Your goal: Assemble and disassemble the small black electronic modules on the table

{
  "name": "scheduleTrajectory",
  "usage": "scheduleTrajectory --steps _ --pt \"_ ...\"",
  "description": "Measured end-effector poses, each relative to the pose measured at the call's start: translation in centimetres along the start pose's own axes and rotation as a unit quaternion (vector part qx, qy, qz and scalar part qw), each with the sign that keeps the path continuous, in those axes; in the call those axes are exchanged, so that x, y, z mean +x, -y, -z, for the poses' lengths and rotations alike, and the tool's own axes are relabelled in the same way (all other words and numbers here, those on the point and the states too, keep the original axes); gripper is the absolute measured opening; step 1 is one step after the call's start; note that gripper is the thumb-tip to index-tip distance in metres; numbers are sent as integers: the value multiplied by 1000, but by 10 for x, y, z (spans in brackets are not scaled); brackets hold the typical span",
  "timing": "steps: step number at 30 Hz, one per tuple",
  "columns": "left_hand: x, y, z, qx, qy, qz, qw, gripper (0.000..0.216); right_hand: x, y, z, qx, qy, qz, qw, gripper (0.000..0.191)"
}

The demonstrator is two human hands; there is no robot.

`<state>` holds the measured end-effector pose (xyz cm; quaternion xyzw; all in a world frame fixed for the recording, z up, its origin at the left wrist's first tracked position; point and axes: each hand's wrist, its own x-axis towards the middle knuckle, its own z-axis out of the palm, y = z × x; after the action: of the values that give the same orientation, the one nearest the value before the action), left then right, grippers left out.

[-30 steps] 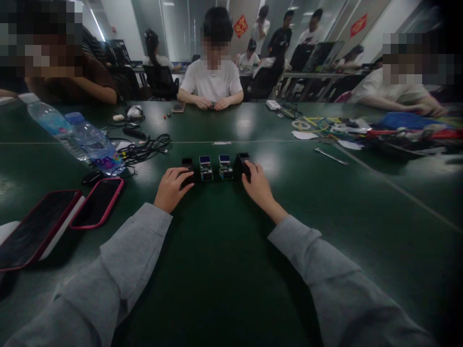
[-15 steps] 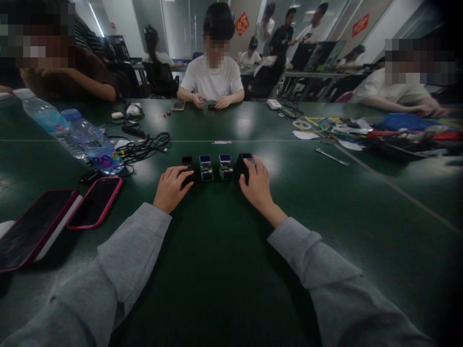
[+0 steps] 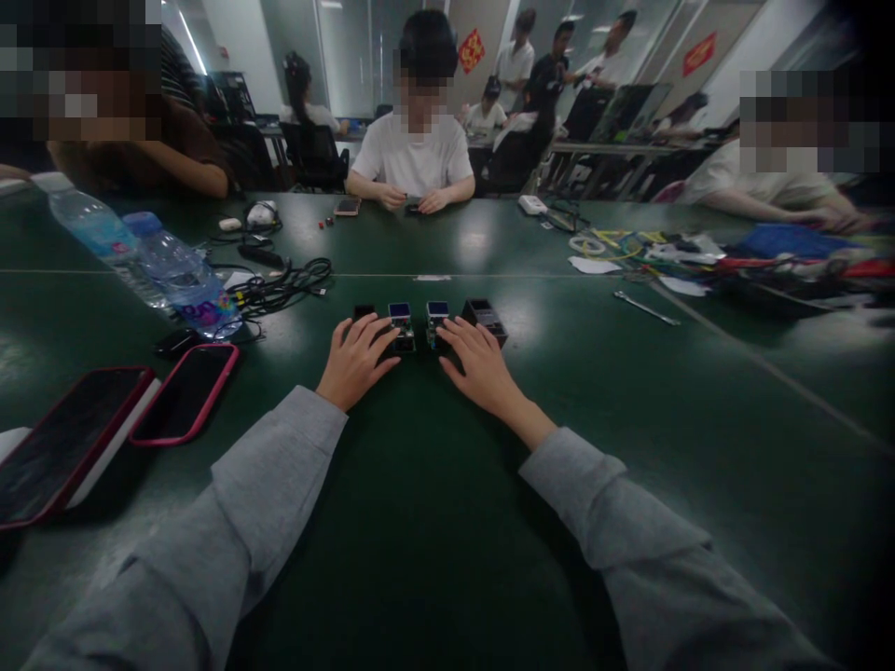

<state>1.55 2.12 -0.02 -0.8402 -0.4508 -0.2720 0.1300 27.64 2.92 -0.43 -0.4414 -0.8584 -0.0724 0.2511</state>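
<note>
A small circuit-board module with a dark blue screen (image 3: 399, 310) is standing at the fingertips of the left hand (image 3: 353, 360), and a matching circuit-board module (image 3: 437, 309) is standing at those of the right hand (image 3: 482, 368). Both hands are keeping their fingers bent and loosely spread; whether they are gripping the modules I cannot tell. The left fingers are partly hiding a small black box (image 3: 364, 310); a larger black box (image 3: 485, 315) is sitting just beyond the right ones. Beneath, a glossy dark green tabletop (image 3: 419, 522) is reflecting the room's light. Left of the fingers, a pink-rimmed black phone (image 3: 185, 394) is lying, clear plastic bottles (image 3: 180, 276) and black cables (image 3: 297, 282) farther off. Rightward, a silver metal wrench (image 3: 647, 308) is lying. Across, a white-shirted person (image 3: 416, 157) is sitting, others behind.
</note>
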Motion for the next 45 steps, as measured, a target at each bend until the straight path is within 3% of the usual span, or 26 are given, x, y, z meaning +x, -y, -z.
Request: scheduleTrajectory --steps 17,23,26,32,45 --pt "13 -4 -10 -7 3 15 1000 35 1 -7 -5 20 1 -16 1000 41" --pt "8 -1 -7 -15 -9 32 999 49 1 -4 -1 28 -13 -17 999 37" --pt "-1 7 -3 -12 -29 66 997 58 0 -6 2 34 -56 -64 996 37" --pt "-15 24 3 -45 -48 109 992 48 -2 -30 -9 60 -145 -200 967 39" --pt "-12 31 -6 -145 -20 124 981 40 -6 -39 -13 147 -131 -253 947 46"
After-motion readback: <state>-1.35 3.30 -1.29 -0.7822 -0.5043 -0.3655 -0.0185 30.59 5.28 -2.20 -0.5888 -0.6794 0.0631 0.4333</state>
